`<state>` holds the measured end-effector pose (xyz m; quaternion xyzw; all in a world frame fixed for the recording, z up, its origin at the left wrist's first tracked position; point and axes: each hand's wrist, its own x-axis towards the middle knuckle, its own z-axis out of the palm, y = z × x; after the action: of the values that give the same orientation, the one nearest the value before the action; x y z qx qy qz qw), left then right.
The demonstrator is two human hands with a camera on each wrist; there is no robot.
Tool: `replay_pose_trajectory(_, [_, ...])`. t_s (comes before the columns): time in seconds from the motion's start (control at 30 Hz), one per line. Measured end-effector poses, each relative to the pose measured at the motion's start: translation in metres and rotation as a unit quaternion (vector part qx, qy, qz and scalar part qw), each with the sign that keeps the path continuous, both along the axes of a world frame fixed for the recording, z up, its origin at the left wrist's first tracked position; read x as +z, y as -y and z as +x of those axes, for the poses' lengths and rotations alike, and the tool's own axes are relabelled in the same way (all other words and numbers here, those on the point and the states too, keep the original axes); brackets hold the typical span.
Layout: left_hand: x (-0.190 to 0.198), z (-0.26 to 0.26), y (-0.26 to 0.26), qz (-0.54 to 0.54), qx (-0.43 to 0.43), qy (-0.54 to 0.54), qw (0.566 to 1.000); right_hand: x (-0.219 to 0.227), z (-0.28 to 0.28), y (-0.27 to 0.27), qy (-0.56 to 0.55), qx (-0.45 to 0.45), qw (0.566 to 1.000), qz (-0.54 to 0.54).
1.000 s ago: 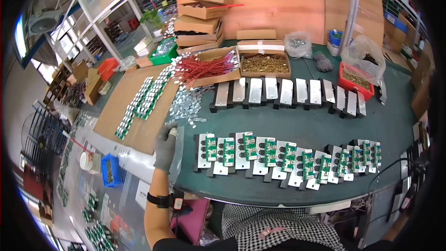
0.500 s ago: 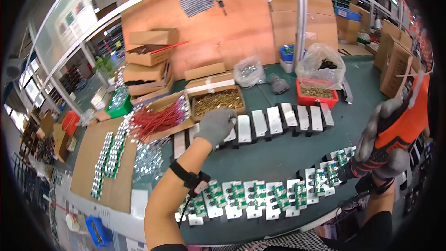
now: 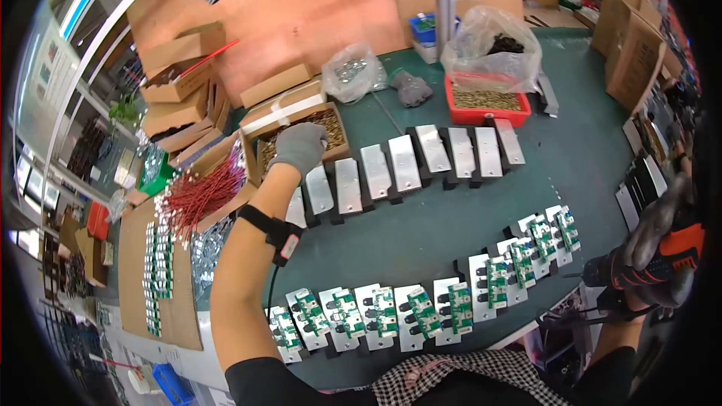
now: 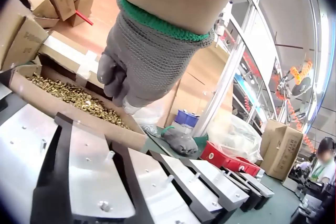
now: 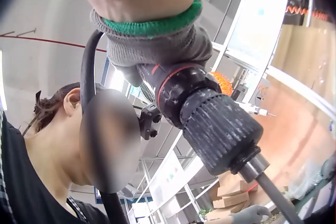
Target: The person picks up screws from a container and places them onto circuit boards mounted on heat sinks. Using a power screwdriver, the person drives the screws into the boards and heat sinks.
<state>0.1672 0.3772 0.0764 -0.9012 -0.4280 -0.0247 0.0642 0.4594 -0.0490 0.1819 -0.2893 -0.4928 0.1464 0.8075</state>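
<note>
My left hand (image 3: 301,146), in a grey glove, is at a cardboard box (image 4: 63,106) of small brass screws (image 4: 79,98). Its fingers are curled over the box's near side; I cannot tell whether they pinch a screw. Just in front stands a row of silver metal plates (image 3: 376,171) on black blocks. At the right, my gloved right hand (image 3: 653,244) grips an orange and black power drill (image 3: 683,243). The drill's ridged chuck (image 5: 220,129) and long bit (image 5: 273,198) show large in the right wrist view.
A curved row of plates carrying green circuit boards (image 3: 425,312) runs along the near edge. Red wires (image 3: 207,192) fill a box at the left. Behind are a red bin (image 3: 489,115), clear plastic bags (image 3: 352,71) and a spare grey glove (image 3: 411,89).
My left hand has moved from the near left, across the plates, to the screw box. The right hand came into view with the drill and has lowered it. The head view has swung right.
</note>
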Motion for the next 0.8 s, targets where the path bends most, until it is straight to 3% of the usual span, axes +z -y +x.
replay_pose_trajectory(0.07, [0.024,0.025,0.016,-0.049,0.022,0.016,0.998,0.011,0.010,0.007,0.062,0.061,0.996,0.009])
replay_pose_trajectory(0.13, [0.036,0.062,0.023,-0.057,-0.024,0.072,0.995,0.023,0.027,0.014,0.122,0.145,0.982,0.015])
replay_pose_trajectory(0.2, [0.039,0.107,0.035,-0.050,-0.083,0.137,0.986,0.020,0.029,0.017,0.126,0.132,0.983,0.023])
replay_pose_trajectory(0.27, [0.044,0.161,0.052,-0.044,-0.121,0.109,0.986,0.018,0.032,0.016,0.131,0.110,0.985,0.039])
replay_pose_trajectory(0.33, [0.019,0.210,0.053,0.013,-0.201,0.097,0.975,0.013,0.033,0.021,0.094,0.059,0.994,0.020])
replay_pose_trajectory(0.4, [0.015,0.249,0.074,-0.023,-0.179,0.022,0.983,0.007,0.033,0.024,0.058,0.010,0.998,0.002])
replay_pose_trajectory(0.47, [-0.010,0.281,0.064,-0.032,-0.209,0.041,0.976,0.008,0.035,0.021,0.035,-0.024,0.999,-0.009])
replay_pose_trajectory(0.5, [-0.003,0.293,0.062,-0.002,-0.217,0.040,0.975,0.009,0.037,0.019,0.029,-0.035,0.999,-0.010])
replay_pose_trajectory(0.6, [-0.053,0.340,0.029,0.053,-0.194,0.023,0.979,0.002,0.045,0.022,0.027,-0.040,0.999,-0.023])
replay_pose_trajectory(0.63, [-0.063,0.358,0.019,0.016,-0.188,0.006,0.982,-0.001,0.050,0.022,0.032,-0.032,0.999,-0.026])
replay_pose_trajectory(0.73, [-0.083,0.376,-0.002,-0.108,-0.189,0.104,0.970,-0.007,0.062,0.021,0.029,-0.019,0.999,-0.034])
replay_pose_trajectory(0.77, [-0.063,0.360,0.008,-0.088,-0.256,0.080,0.959,-0.008,0.065,0.020,0.020,-0.021,0.999,-0.037])
replay_pose_trajectory(0.8, [-0.059,0.354,0.015,-0.099,-0.258,0.082,0.958,-0.007,0.059,0.018,-0.004,-0.040,0.998,-0.045])
